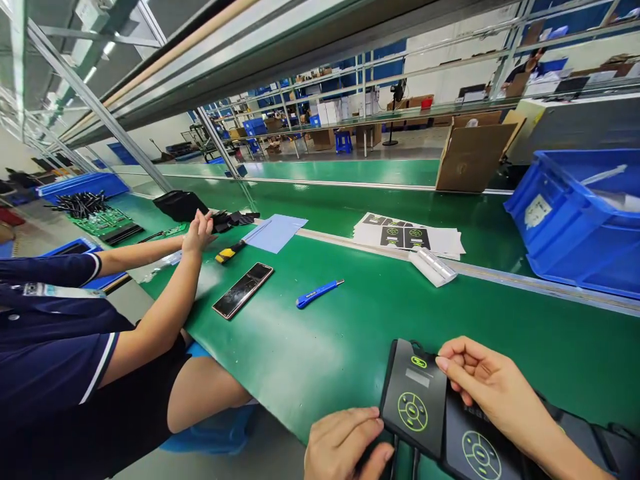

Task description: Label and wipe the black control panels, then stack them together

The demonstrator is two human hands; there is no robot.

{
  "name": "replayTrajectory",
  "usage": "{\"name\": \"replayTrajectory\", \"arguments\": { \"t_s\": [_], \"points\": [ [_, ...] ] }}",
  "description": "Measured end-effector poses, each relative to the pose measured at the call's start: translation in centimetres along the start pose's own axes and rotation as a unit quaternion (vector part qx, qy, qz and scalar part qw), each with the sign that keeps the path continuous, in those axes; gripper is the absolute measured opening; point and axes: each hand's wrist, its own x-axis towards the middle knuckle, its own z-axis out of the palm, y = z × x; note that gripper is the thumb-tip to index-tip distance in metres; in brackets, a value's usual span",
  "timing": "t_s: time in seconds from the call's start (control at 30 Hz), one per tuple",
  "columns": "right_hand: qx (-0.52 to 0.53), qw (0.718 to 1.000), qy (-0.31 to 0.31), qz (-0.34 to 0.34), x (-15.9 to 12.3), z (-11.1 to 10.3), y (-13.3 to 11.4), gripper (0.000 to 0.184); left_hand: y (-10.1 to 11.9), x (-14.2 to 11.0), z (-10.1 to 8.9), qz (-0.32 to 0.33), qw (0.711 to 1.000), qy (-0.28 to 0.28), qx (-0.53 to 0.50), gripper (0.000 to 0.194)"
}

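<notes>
Head view, reading left to right: a co-worker's hands (199,230) are meeting over the green worktop (325,333), with a phone (243,289) and a blue utility knife (318,293) lying flat just beyond, within easy reach. At the near edge, the left hand (345,445) is pinching the lower corner of a black packaging pouch (414,398) while the right hand (487,383) is gripping its upper corner, steadying it over a second pouch (475,447). A blue bin (575,227) is sitting far right.
</notes>
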Motion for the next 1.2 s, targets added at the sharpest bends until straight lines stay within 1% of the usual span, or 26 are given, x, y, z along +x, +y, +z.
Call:
{"name": "replayTrajectory", "arguments": {
  "t_s": [0.2, 0.47, 0.63, 0.87, 1.03, 1.13, 1.2],
  "points": [
    [-0.022, 0.999, 0.016, 0.017, -0.2, 0.1, -0.6, 0.051, 0.3, 0.9, -0.2, 0.021, 1.000, 0.001, -0.014, 0.019],
    [-0.041, 0.999, 0.015, 0.008, -0.1, -0.1, 0.1, 0.044, 0.3, 1.3, -0.5, 0.050, 0.999, -0.003, 0.001, 0.020],
    [-0.042, 0.999, 0.015, 0.001, -0.2, 0.0, -0.1, 0.042, 0.4, 1.4, -0.5, 0.041, 0.999, -0.004, 0.005, 0.021],
    [-0.040, 0.999, 0.016, 0.001, -0.2, -0.1, 0.1, 0.040, 0.5, 1.3, -0.6, 0.049, 0.998, -0.018, 0.022, 0.022],
    [-0.039, 0.999, 0.016, 0.000, -0.1, -0.1, 0.0, 0.041, 0.7, 1.4, -0.4, 0.047, 0.998, -0.001, 0.029, 0.020],
    [-0.055, 0.998, 0.006, 0.000, 0.1, -0.2, 0.3, 0.042, 0.8, 1.4, -0.1, 0.049, 0.998, 0.012, 0.040, 0.023],
    [-0.071, 0.997, 0.003, -0.002, 0.1, -0.3, 0.7, 0.041, 0.8, 1.3, 0.1, 0.047, 0.997, 0.030, 0.052, 0.025]
  ]
}}
